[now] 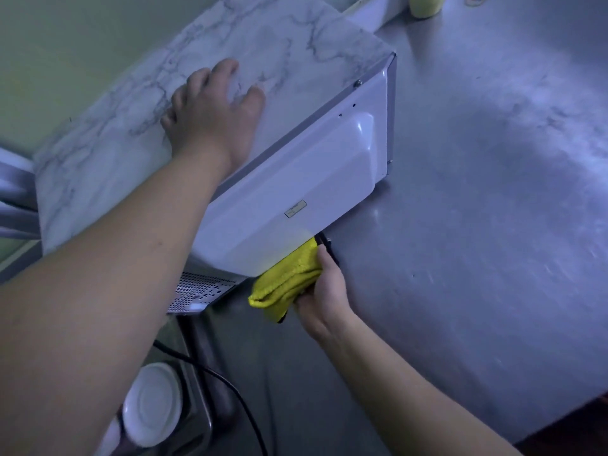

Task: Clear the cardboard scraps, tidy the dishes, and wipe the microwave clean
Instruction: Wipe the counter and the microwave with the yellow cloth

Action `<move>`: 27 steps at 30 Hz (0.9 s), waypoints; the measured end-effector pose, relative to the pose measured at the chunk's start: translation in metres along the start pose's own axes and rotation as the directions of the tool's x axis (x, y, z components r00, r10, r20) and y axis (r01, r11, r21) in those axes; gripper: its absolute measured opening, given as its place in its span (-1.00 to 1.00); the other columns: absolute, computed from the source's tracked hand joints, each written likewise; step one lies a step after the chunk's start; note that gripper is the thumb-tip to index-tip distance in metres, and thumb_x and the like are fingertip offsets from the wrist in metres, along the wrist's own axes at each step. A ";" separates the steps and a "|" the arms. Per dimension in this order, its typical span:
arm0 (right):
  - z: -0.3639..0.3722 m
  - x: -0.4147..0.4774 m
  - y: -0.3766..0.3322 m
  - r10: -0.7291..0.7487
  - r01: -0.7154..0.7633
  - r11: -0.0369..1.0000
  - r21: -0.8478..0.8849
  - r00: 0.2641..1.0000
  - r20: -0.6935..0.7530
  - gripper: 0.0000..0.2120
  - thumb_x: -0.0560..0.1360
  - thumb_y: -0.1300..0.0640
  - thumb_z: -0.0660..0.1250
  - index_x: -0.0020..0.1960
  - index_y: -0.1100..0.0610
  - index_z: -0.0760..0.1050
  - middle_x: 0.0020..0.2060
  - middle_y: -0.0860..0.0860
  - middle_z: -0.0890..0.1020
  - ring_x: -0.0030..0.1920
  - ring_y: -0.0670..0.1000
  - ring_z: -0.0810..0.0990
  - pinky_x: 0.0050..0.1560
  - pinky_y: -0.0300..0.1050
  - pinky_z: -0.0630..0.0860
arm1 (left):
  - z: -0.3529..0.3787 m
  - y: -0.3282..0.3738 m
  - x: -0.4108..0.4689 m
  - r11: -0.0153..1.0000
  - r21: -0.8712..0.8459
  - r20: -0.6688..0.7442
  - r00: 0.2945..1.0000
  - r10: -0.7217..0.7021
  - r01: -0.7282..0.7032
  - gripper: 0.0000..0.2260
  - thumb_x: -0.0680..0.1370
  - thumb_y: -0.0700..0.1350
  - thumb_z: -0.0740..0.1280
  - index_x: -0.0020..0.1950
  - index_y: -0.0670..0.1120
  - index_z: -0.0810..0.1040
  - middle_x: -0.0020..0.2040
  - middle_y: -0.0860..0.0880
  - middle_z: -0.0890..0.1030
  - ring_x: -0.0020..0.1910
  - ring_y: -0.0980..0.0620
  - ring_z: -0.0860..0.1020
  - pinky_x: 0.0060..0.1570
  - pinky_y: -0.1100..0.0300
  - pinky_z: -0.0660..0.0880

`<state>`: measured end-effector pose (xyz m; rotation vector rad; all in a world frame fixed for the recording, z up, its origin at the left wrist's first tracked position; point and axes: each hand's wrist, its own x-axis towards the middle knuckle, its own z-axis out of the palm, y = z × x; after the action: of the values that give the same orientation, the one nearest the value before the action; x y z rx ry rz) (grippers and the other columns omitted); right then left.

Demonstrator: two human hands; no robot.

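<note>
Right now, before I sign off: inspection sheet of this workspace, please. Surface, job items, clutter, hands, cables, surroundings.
Surface: grey stainless-steel counter, dull and smudged.
Job's things: white microwave with marble-pattern top, rear panel towards the camera; folded yellow microfibre cloth pressed at its lower rear corner; round white dish at lower left. No cardboard scraps seen.
Clutter: pale yellow container at the far edge, cut off by the frame.
Hands: left hand flat on the microwave top, fingers spread; right hand grips the cloth.
Cables: black power cable trails down past the dish.
Surroundings: pale green wall; metal bars at left.
</note>
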<state>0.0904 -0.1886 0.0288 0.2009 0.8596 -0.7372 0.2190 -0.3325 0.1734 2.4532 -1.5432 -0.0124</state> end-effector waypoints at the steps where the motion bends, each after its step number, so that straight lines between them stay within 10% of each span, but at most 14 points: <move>1: -0.008 -0.007 -0.001 0.041 -0.039 0.999 -0.037 0.998 0.040 -0.55 0.64 -0.11 0.21 0.31 0.21 0.54 0.13 0.15 0.69 0.19 0.14 0.65 0.34 0.15 0.47 | -0.001 0.000 0.000 1.000 -0.002 0.002 1.000 -0.006 0.006 -0.48 0.50 0.31 0.08 0.45 0.27 0.31 0.49 0.11 0.31 0.50 -0.07 0.21 0.41 -0.04 0.07; 13: -0.057 -0.078 -0.107 -0.043 0.081 0.988 -0.131 0.961 0.273 -0.50 0.52 -0.09 0.33 0.38 0.14 0.52 0.24 0.11 0.65 0.22 0.12 0.65 0.15 0.18 0.52 | -0.008 0.003 -0.001 1.000 0.013 0.016 1.000 -0.024 0.024 -0.47 0.52 0.31 0.12 0.48 0.23 0.33 0.53 0.09 0.31 0.51 -0.08 0.23 0.44 -0.07 0.10; 18: -0.026 -0.103 -0.124 -0.320 0.450 0.827 -0.336 0.869 0.377 -0.67 0.57 0.01 0.33 0.32 -0.01 0.54 0.12 0.01 0.70 0.08 0.03 0.70 -0.04 0.05 0.61 | -0.017 -0.003 -0.015 0.996 -0.031 -0.090 0.993 -0.082 0.080 -0.63 0.56 0.08 0.20 0.35 0.09 0.50 0.40 -0.02 0.50 0.39 -0.09 0.42 0.37 0.02 0.24; 20: -0.003 -0.112 -0.136 -0.531 0.697 0.636 -0.332 0.707 0.467 -0.67 0.49 -0.01 0.42 0.24 -0.04 0.58 -0.06 -0.07 0.70 -0.12 -0.01 0.67 -0.19 -0.02 0.53 | -0.022 -0.016 -0.028 0.998 0.004 0.001 0.998 -0.068 0.068 -0.60 0.59 0.05 0.14 0.43 0.14 0.42 0.49 0.02 0.40 0.46 -0.08 0.34 0.43 -0.04 0.19; 24: 0.041 -0.109 -0.142 -0.595 0.973 0.086 -0.213 0.222 0.772 -0.38 0.49 0.19 0.43 0.49 -0.12 0.36 0.35 -0.10 0.56 0.33 -0.04 0.55 0.21 -0.13 0.52 | -0.042 -0.077 -0.057 0.993 0.111 0.112 0.992 -0.051 0.038 -0.54 0.64 0.05 0.01 0.56 0.22 0.20 0.61 0.06 0.18 0.57 -0.01 0.15 0.48 -0.10 0.06; 27: 0.060 -0.077 -0.131 -0.456 0.879 -0.354 -0.319 0.136 0.879 -0.35 0.51 0.19 0.44 0.54 0.02 0.31 0.49 -0.02 0.41 0.52 -0.04 0.32 0.46 -0.08 0.32 | -0.049 -0.121 -0.075 0.984 0.148 0.078 0.990 -0.115 0.102 -0.56 0.68 0.11 -0.01 0.58 0.22 0.15 0.62 0.05 0.14 0.58 0.00 0.11 0.48 -0.13 0.05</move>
<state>0.0074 -0.2727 0.1419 -1.8574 0.7615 -1.3249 0.2996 -0.2059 0.1871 2.6807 -1.4905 -0.0273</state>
